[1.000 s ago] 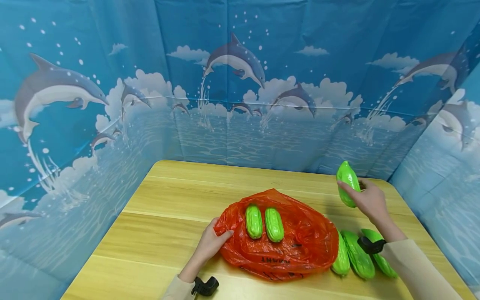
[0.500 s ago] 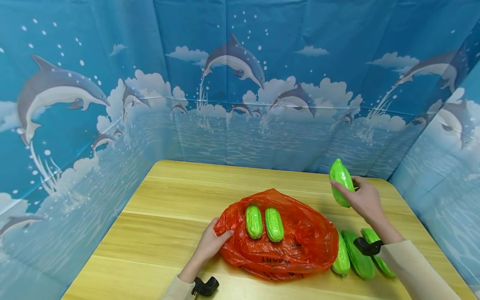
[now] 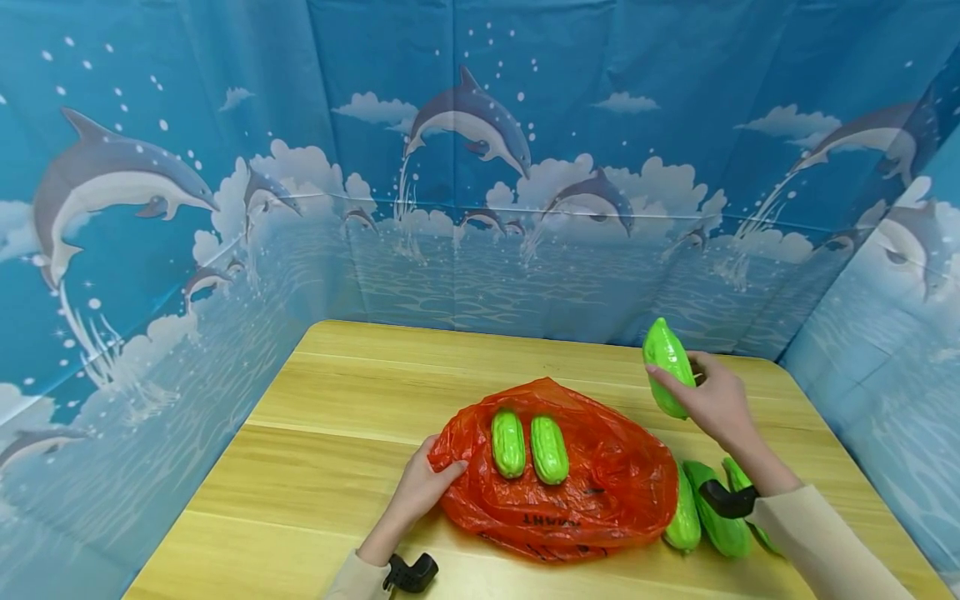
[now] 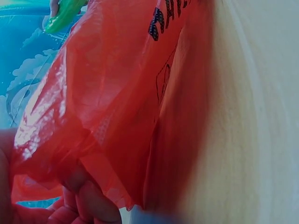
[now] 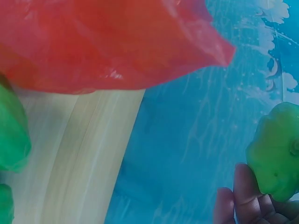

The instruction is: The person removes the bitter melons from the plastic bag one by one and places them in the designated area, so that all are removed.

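My left hand (image 3: 423, 485) grips the left rim of a red plastic bag (image 3: 592, 500), its fingers curled round the film in the left wrist view (image 4: 88, 200). The bag lies spread with its mouth up, and two light green ridged gourds (image 3: 508, 444) (image 3: 549, 451) lie side by side in it. Above the table, to the right behind the bag, my right hand (image 3: 716, 400) holds another green gourd (image 3: 667, 367) upright between thumb and fingers. That gourd also shows at the right edge of the right wrist view (image 5: 278, 151).
Several green gourds (image 3: 682, 512) (image 3: 723, 521) lie on the wooden table (image 3: 300, 467) against the bag's right side, one partly covered by my right forearm. A blue curtain with dolphins (image 3: 480, 275) stands behind the table and along its sides.
My right hand has moved left with the gourd in it, a little nearer the bag. The left hand, the bag and the two gourds inside have stayed put.
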The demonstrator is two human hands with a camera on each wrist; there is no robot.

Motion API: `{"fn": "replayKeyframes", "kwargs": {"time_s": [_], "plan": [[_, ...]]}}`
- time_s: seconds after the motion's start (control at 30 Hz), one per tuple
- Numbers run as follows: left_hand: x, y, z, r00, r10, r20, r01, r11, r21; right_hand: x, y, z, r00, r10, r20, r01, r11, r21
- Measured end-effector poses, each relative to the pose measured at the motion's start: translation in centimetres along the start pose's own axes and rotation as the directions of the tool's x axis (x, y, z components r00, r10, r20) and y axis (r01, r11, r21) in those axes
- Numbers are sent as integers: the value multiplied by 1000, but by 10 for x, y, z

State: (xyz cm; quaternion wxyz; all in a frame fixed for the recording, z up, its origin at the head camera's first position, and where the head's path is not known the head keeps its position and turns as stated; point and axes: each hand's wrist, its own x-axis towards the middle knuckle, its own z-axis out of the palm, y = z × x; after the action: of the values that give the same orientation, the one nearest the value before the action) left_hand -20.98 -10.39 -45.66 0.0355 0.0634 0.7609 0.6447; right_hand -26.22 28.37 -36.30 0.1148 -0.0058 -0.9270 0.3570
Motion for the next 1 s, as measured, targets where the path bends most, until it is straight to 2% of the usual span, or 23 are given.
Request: {"fn": "replayKeyframes", "kwargs": {"time_s": [0.23, 0.6, 1.0], "plan": [[0, -1, 0, 1000, 2, 5, -2, 1000, -5, -4, -9, 2, 1000, -21, 14, 21, 1000, 17], [1, -2, 0, 1000, 0, 6, 0, 1000, -1, -9, -24, 6, 996, -39, 75, 35, 998, 46], [0, -2, 1, 1000, 0, 6, 0, 1000, -6, -16, -37, 12, 989, -69, 127, 66, 997, 29]]}}
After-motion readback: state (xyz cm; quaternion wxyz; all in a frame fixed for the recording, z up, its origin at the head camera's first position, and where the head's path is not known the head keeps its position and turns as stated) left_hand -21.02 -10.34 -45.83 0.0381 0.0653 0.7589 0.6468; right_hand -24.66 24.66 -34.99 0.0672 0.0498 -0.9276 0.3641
